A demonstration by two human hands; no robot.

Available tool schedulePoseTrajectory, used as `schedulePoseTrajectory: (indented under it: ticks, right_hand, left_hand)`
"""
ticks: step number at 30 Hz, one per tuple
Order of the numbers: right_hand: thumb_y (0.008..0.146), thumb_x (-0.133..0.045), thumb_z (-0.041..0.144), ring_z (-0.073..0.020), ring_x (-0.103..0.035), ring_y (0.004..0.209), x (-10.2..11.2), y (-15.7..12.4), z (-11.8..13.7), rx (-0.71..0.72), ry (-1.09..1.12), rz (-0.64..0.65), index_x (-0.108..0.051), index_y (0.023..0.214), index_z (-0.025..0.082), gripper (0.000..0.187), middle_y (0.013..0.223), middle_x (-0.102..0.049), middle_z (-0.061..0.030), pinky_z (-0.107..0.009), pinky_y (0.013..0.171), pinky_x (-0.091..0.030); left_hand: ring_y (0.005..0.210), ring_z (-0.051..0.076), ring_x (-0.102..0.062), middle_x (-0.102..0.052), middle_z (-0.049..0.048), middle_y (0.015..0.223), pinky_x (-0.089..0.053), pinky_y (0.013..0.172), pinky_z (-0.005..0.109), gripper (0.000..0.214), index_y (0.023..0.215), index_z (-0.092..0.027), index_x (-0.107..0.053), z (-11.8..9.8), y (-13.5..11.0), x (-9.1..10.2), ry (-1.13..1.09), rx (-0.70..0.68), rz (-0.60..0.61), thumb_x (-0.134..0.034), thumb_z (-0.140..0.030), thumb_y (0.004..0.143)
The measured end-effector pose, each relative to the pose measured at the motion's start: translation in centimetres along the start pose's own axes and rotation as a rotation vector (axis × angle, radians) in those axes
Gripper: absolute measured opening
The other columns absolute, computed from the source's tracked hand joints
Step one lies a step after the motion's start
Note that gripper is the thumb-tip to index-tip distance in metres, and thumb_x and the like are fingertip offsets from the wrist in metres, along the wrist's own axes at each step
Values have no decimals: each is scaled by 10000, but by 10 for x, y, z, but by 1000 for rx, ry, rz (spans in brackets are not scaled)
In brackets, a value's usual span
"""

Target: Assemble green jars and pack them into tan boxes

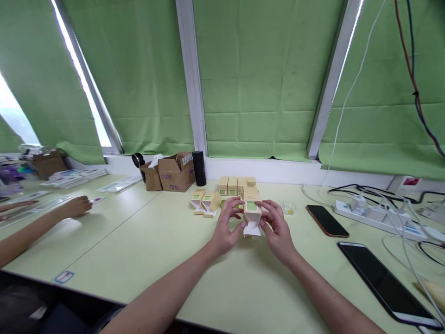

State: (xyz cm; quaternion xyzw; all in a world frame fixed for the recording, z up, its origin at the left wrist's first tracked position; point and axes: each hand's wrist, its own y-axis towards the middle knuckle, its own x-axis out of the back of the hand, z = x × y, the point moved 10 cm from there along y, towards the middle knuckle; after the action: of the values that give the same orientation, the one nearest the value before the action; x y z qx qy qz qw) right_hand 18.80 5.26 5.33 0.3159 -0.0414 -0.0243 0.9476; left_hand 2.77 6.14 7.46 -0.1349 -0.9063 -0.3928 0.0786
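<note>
A small cream carton (251,216) with a green square on its side is between my two hands over the table. Its end nearest me is open, and a white inner flap hangs out. My left hand (226,226) grips the carton's left side with fingers and thumb. On the opposite side, my right hand (277,228) has its fingers and thumb closed around the edge. Two similar cartons (205,202) with open flaps lie to the left. Behind stands a row of closed cartons (232,185). A small clear round container (289,208) sits to the right.
On the right are a phone (327,221), a tablet-like device (385,278) and a power strip (378,218) with tangled cables. Cardboard boxes (176,174) and a black cylinder (199,168) stand by the wall. Another person's hand (74,207) works at the left.
</note>
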Motion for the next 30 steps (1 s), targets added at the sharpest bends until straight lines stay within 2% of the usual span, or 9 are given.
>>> schedulePoseTrajectory:
  ticks: [11, 20, 30]
  right_hand:
    - [979, -580, 379, -207, -666, 1038, -4, -1, -2, -13, -15, 37, -602, 1365, 343, 388, 1410, -413, -91, -424, 964, -581]
    - [963, -606, 370, -213, -685, 1007, -4, -1, -1, -27, 45, 27, -618, 1322, 345, 360, 1409, -431, -95, -425, 923, -605]
    - [958, -628, 361, -184, -683, 973, -7, -3, 2, -13, 25, 49, -623, 1311, 349, 353, 1414, -409, -85, -414, 939, -596]
  left_hand:
    - [1109, 241, -652, -404, 134, 1477, -533, 983, 422, 407, 1314, -271, -602, 5, 1, -1, -27, 54, 2, -682, -296, 916]
    - [1010, 196, -663, -462, 108, 1381, -555, 945, 400, 361, 1238, -264, -652, 15, 3, 5, -112, 132, -94, -726, -279, 885]
    - [1016, 190, -640, -497, 97, 1287, -562, 924, 366, 290, 1191, -241, -677, 13, 4, 7, -75, 115, -139, -698, -268, 904]
